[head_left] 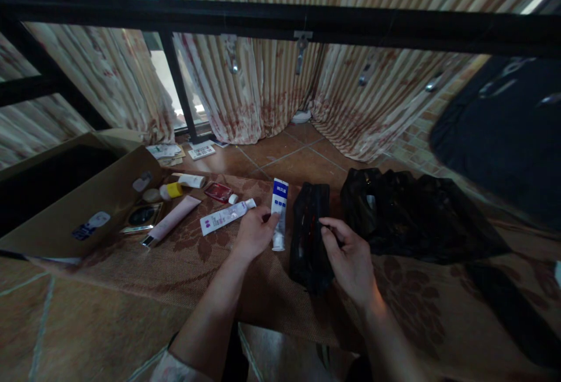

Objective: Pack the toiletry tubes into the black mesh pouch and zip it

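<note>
The person's left hand (255,231) held the blue-and-white tube (280,207), with its fingers closed at the left edge of it. This tube was just to the left of the black pouch (310,253), which lay on the cloth-covered surface (144,271). The right hand (349,256) had its thumb and index finger narrow, and they held the pouch's right edge. A white tube with purple print (225,218) lay just beside the left hand, and a pink tube (174,219) was farther left.
</note>
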Demonstrator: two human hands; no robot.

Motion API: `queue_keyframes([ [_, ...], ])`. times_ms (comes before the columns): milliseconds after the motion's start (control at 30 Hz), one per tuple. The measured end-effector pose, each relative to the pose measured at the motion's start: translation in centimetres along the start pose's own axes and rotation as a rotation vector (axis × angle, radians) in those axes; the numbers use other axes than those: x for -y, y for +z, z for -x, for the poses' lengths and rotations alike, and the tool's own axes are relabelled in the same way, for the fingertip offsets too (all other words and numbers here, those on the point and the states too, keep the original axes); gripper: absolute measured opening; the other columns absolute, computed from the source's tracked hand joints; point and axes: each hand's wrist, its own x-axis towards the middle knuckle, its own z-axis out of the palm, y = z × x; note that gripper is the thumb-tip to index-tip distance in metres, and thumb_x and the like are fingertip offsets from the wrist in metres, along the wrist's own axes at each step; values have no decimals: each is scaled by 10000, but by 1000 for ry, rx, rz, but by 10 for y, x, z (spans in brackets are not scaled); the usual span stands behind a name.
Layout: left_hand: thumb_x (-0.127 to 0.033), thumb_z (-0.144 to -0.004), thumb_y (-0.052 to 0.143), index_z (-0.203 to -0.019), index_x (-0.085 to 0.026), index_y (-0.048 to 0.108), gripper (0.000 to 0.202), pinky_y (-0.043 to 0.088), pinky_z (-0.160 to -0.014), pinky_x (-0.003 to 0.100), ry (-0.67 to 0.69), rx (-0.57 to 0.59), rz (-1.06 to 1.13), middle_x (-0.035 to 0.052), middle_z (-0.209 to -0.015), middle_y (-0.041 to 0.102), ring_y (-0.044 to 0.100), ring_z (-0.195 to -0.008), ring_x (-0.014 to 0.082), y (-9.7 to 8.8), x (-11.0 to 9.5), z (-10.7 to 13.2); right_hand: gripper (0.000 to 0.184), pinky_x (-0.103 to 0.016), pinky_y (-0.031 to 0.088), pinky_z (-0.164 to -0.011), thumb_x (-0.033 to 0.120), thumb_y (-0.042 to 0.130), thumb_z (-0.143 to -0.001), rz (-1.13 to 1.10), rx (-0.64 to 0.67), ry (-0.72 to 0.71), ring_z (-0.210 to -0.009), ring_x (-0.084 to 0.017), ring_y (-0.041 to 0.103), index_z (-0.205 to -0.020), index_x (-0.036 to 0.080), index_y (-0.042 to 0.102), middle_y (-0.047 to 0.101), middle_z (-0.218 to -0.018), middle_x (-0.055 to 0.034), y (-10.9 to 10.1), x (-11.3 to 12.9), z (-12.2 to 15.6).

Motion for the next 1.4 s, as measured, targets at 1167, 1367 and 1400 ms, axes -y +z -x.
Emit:
queue_keyframes([
  [1167, -82, -690, 537, -1327, -170, 490, 644, 330, -552, 218, 200, 164, 409, -101, -602, 432, 425, -542, 90, -2, -14, 17, 242, -227, 356, -495, 239, 565, -766, 24, -132, 40, -496, -101, 414, -930, 178, 732, 503, -552, 60, -18, -2, -8],
  [1367, -87, -685, 515, -1312, -188, 521, 635, 314, -550, 219, 231, 212, 384, -94, -614, 427, 410, -541, 85, -2, -19, 20, 255, -237, 383, -504, 262, 551, -789, 20, -97, 27, -505, -114, 449, -951, 181, 732, 550, -569, 44, -17, -1, -7],
  [1400, -88, -682, 514, -1314, -189, 521, 639, 314, -552, 219, 232, 220, 381, -94, -614, 422, 408, -541, 85, -3, -20, 20, 257, -240, 392, -513, 262, 550, -791, 28, -91, 23, -513, -117, 461, -954, 183, 732, 565, -579, 39, -17, 0, -6],
])
